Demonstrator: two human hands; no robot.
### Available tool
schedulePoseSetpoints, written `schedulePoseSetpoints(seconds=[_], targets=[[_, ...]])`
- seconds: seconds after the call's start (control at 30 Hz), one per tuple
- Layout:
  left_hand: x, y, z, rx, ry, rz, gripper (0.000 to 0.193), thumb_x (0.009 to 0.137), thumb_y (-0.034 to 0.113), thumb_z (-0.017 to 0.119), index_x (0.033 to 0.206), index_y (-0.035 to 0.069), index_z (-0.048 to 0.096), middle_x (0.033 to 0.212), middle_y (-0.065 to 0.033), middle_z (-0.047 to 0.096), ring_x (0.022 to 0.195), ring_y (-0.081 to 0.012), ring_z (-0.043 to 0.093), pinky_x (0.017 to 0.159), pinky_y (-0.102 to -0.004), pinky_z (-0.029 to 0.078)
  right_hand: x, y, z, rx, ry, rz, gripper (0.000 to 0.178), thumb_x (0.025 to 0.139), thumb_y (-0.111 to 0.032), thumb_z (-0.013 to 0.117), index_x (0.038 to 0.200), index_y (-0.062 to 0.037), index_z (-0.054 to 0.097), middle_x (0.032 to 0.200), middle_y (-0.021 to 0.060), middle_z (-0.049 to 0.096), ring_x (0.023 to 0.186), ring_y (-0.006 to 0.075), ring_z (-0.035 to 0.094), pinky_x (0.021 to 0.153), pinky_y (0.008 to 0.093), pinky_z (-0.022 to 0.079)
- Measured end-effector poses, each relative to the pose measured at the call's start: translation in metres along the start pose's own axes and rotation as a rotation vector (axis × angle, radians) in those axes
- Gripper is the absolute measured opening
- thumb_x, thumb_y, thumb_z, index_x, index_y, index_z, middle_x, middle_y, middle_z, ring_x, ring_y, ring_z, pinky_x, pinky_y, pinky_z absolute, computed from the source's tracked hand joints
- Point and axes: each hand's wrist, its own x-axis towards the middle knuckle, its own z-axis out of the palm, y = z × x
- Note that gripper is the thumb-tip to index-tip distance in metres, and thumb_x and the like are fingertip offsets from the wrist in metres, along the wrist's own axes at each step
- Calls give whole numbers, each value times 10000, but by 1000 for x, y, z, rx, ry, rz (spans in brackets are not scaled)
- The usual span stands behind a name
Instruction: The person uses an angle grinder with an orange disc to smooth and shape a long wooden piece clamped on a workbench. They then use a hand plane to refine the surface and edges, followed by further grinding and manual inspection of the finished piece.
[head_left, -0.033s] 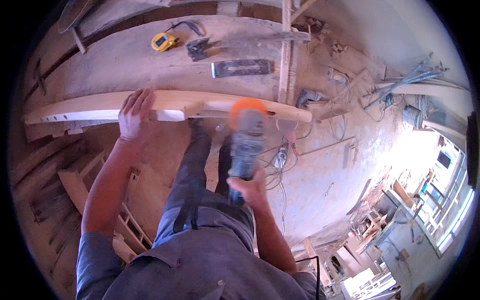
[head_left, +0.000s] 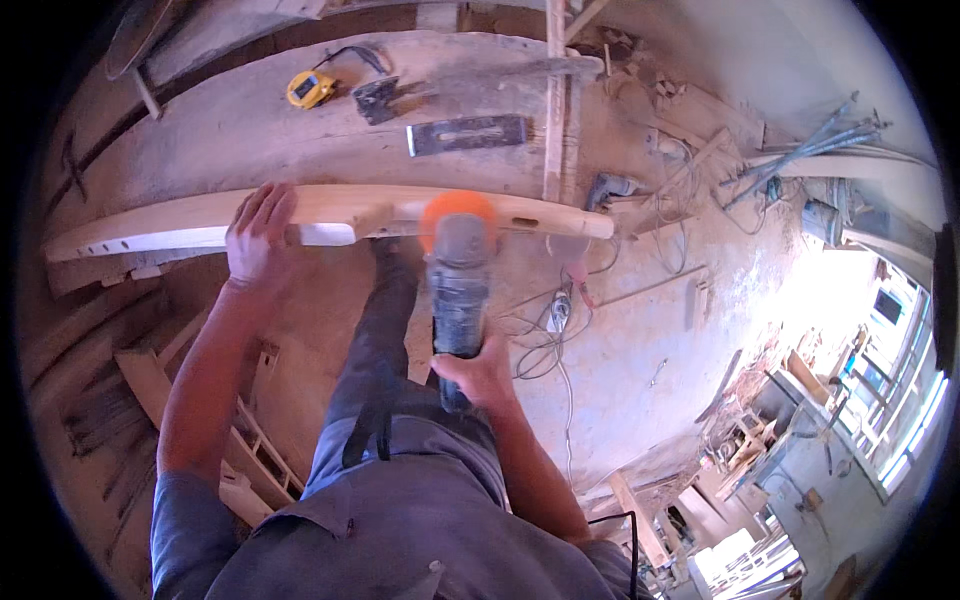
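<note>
A long, pale, shaped wooden piece (head_left: 330,207) lies across the front of the workbench (head_left: 250,130), with round holes near its left end and a slot near its right. My left hand (head_left: 260,237) rests over its left half, fingers close together and bent over the top, gripping it. In my right hand (head_left: 476,372) is an angle grinder (head_left: 462,290), the fist wrapped round its dark body. The grinder's orange disc (head_left: 458,212) is blurred and overlaps the wood just right of a step in its edge; whether it touches cannot be made out.
On the bench lie a yellow tape measure (head_left: 311,90), a dark block (head_left: 375,101) and a flat dark tool (head_left: 467,135). A power tool (head_left: 612,189) sits farther right. Tangled cable (head_left: 545,345) runs over the floor right of my legs. A wooden frame (head_left: 262,450) stands at lower left.
The grinder and my right hand have shifted left along the wood, baring the slot. The left hand keeps its place on the wood. The whole view has moved slightly.
</note>
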Motion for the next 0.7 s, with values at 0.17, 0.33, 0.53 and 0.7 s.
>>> schedulePoseSetpoints(seconds=[0.17,0.33,0.53,0.7], targets=[[0,0,-2,33,-15,26,486,718,-14,652,1201,2,704,1321,-159,713,1252,-387,665,1075,-499,540,1,3,-30,-17,73,48,443,696,-137,833,1090,7,693,903,86,727,768,190,709,727,358,571],[-7,-1,3,32,5,68,577,691,-44,619,1263,-3,684,1349,-162,697,1276,-408,645,1102,-503,527,-5,6,-75,183,230,-38,490,693,-151,835,1115,23,656,892,95,729,759,211,724,727,364,588],[-11,0,6,95,-118,121,628,681,-60,633,1305,-1,664,1462,-189,617,1360,-437,579,1139,-524,495,-1,23,-21,-186,60,55,501,694,-128,852,1144,-33,654,943,72,696,841,191,675,784,372,554],[-19,-7,14,63,-134,111,700,688,-73,630,1383,0,599,1527,-194,546,1406,-447,516,1181,-537,447,-1,20,-28,-124,19,44,526,690,-140,852,1161,-26,648,958,68,702,849,186,676,813,363,553]])
